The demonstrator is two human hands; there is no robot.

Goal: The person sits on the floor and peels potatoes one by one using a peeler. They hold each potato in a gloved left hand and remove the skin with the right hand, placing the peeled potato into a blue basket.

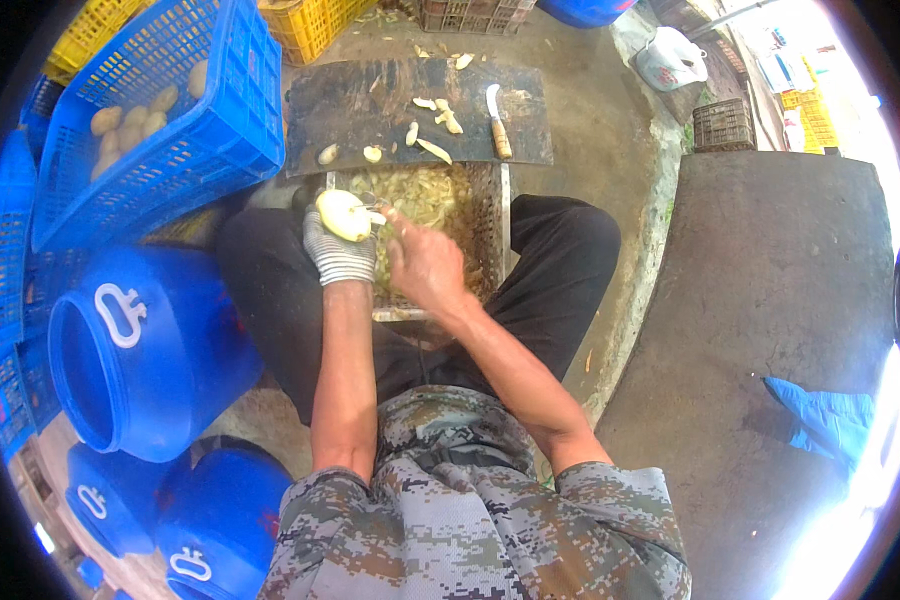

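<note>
My left hand (339,251), in a striped knit glove, holds a pale yellow peeled root vegetable (340,214), probably a potato. Against its right side, my bare right hand (429,262) grips a small metal peeler (375,204), which is partly blurred and hidden by the fingers. A pale strip hangs at the tool. Below both hands, a plastic crate (499,225) between my knees holds a heap of peelings (427,196). Across its far end lies a dark board (345,97) with several peel scraps (447,117) and a hooked-blade knife with a wooden handle (501,139).
At the left, a tilted blue crate (247,97) contains several unpeeled potatoes (131,135). Blue plastic barrels (187,345) stand beside my left leg. A yellow crate (319,30) and a brown crate (476,16) are beyond the board. Right of me is a raised concrete slab (765,262) with blue cloth (832,420).
</note>
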